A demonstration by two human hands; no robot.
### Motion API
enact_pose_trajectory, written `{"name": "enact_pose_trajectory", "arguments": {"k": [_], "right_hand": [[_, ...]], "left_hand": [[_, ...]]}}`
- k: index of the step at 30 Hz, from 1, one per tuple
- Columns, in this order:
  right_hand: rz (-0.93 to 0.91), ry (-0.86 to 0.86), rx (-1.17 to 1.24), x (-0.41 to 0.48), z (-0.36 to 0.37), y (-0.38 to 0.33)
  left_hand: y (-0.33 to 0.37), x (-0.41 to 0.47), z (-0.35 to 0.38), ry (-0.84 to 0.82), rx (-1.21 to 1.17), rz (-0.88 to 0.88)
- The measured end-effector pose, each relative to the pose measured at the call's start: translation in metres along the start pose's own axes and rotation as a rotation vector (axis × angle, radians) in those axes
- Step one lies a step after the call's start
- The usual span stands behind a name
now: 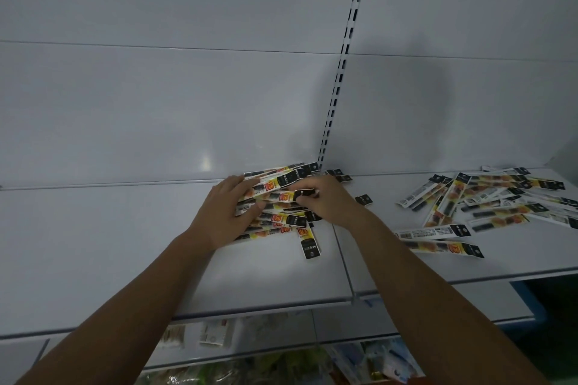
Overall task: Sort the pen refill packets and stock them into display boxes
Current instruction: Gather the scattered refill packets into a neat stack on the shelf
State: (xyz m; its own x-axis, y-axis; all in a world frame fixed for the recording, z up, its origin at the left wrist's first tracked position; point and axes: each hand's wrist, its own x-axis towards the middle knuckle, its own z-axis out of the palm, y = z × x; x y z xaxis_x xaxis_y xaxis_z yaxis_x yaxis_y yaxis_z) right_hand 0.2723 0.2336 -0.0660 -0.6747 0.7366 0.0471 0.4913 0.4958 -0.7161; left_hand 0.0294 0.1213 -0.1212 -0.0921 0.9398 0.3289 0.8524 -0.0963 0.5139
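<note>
Two hands are seen in the middle of the frame, both laid on one pile of pen refill packets (281, 216). This pile lies on the white shelf (125, 244), close to the back panel (156, 103) and just below the foot of the slotted upright (342, 66).

The left hand (228, 212) is placed flat over the left ends of the packets. Its fingers are kept almost straight and point to the upper right, and the thumb is pressed on the top of the pile, so nothing is closed inside this hand. The right hand (331, 201) is set on the right side of the same pile with its fingers curled. A black packet header (303, 194) is pinched between these fingers and the thumb. The header is held just above the pile, between the two hands. How much of this packet is lifted cannot be told.

One single packet (309, 245) is pushed out from the lower edge of the pile and points to the bottom of the frame. A small black packet end (364, 199) lies alone just to the right of the right wrist.

A second heap of packets (488, 197) is spread loosely at the right of the frame, well apart from both hands. Blurred goods (212, 333) are seen on a lower shelf at the bottom.
</note>
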Motion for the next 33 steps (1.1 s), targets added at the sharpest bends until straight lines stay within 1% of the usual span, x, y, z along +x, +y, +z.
{"name": "enact_pose_trajectory", "arguments": {"k": [2, 4, 6, 7, 8, 10, 11, 13, 15, 18, 19, 20, 21, 23, 24, 25, 27, 28, 29, 31, 33], "right_hand": [[0.031, 0.07, 0.019, -0.004, 0.002, 0.0], [0.069, 0.205, 0.057, -0.012, -0.007, 0.011], [0.151, 0.325, -0.01, -0.022, -0.02, 0.033], [0.215, 0.33, -0.065, -0.027, -0.027, 0.046], [0.285, 0.29, -0.122, -0.032, -0.03, 0.055], [0.342, 0.202, -0.162, -0.039, -0.028, 0.064], [0.331, 0.19, -0.141, -0.041, -0.023, 0.062], [0.302, 0.236, -0.039, -0.042, -0.009, 0.046], [0.309, 0.293, 0.12, -0.041, 0.007, 0.024], [0.323, 0.332, 0.377, -0.04, 0.025, -0.002], [0.312, 0.352, 0.427, -0.04, 0.027, -0.007], [0.284, 0.383, 0.415, -0.041, 0.028, -0.007], [0.241, 0.426, 0.342, -0.042, 0.028, -0.007], [0.149, 0.516, 0.094, -0.051, 0.024, -0.003], [0.124, 0.512, -0.02, -0.057, 0.022, -0.003], [0.118, 0.455, -0.097, -0.064, 0.022, -0.006], [0.19, 0.25, -0.178, -0.075, 0.027, -0.016], [0.222, 0.179, -0.221, -0.077, 0.032, -0.018], [0.234, 0.155, -0.261, -0.077, 0.036, -0.018], [0.246, 0.152, -0.247, -0.075, 0.037, -0.017], [0.26, 0.138, -0.11, -0.073, 0.03, -0.015]], "left_hand": [[-0.001, 0.0, 0.0, 0.001, -0.003, 0.001], [-0.002, 0.0, 0.001, -0.004, 0.012, 0.002], [-0.001, 0.0, 0.002, 0.0, 0.026, -0.002], [0.0, -0.001, 0.002, 0.008, 0.031, -0.005], [0.001, -0.001, 0.003, 0.015, 0.033, -0.009], [0.002, 0.0, 0.004, 0.023, 0.045, -0.016], [0.003, 0.001, 0.005, 0.026, 0.056, -0.015], [0.004, 0.002, 0.007, 0.025, 0.072, -0.01], [0.005, 0.004, 0.008, 0.016, 0.073, -0.006], [0.007, 0.006, 0.008, -0.001, 0.066, -0.006], [0.008, 0.006, 0.008, -0.004, 0.064, -0.004], [0.008, 0.006, 0.008, -0.007, 0.058, -0.005], [0.009, 0.006, 0.007, -0.006, 0.052, -0.006], [0.008, 0.006, 0.007, 0.001, 0.042, -0.009], [0.007, 0.006, 0.008, 0.005, 0.045, -0.008], [0.006, 0.006, 0.009, 0.007, 0.052, -0.005], [0.005, 0.007, 0.01, 0.004, 0.063, 0.0], [0.004, 0.007, 0.011, 0.001, 0.066, 0.001], [0.004, 0.007, 0.011, -0.002, 0.069, 0.001], [0.003, 0.007, 0.011, -0.006, 0.07, -0.002], [0.003, 0.007, 0.01, -0.008, 0.06, -0.008]]}}
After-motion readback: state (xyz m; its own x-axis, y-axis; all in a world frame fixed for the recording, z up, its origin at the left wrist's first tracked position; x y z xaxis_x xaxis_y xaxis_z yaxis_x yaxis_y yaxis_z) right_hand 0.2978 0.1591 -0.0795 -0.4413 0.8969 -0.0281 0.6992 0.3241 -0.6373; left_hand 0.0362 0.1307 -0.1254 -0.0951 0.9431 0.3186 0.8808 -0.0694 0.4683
